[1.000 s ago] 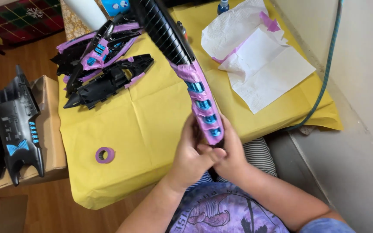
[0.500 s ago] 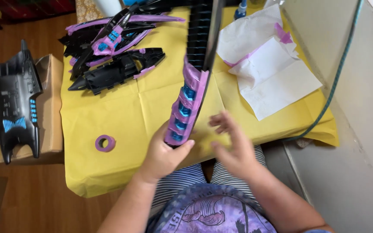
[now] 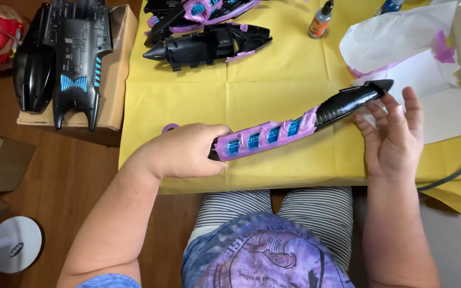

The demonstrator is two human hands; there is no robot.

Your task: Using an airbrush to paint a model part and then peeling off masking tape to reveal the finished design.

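While the masked part hangs over the table: two hands share it.
Left hand [image 3: 188,152]: clamped on the taped end of the long black model part [image 3: 300,124].
Right hand [image 3: 396,136]: spread wide, fingertips near the pointed tip.
Part: above the yellow paper [image 3: 198,96].
Handling: grip bare plastic, not purple masking tape [image 3: 265,140].
Hidden: the part's underside; a tape roll [image 3: 169,128] mostly behind the wrist.

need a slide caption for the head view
Left hand grips the taped end of a long black part over the yellow table cover; open right hand touches its pointed tip.
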